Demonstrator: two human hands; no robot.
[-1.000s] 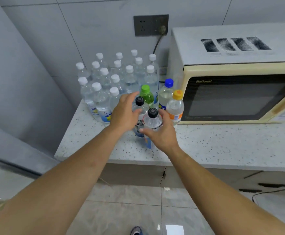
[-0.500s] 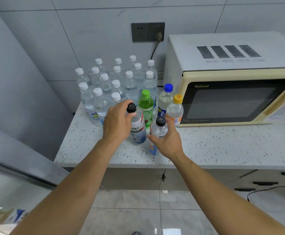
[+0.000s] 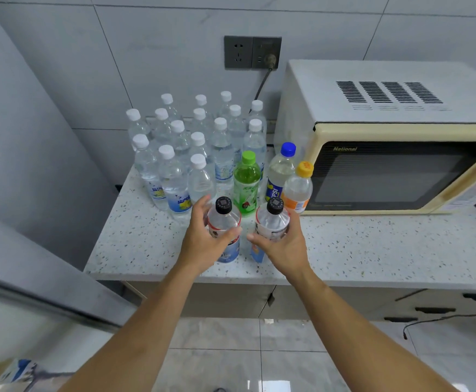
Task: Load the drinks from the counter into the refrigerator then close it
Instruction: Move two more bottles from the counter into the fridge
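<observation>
black-capped bottles, one grasped in each hand: the left hand (image 3: 202, 244) wraps the left bottle (image 3: 224, 230), the right hand (image 3: 283, 244) the right bottle (image 3: 272, 222), above the speckled counter (image 3: 372, 250) near the microwave (image 3: 395, 137).

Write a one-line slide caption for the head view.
Left hand and right hand each grip a black-capped bottle at the counter.

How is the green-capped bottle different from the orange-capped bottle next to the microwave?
The green-capped bottle has a green-tinted body, while the orange-capped bottle is clear with an orange label. The green-capped bottle stands apart from the microwave; the orange-capped bottle stands right at its front left corner. Both stand upright on the counter, capped, and neither is held by the hands.
</observation>
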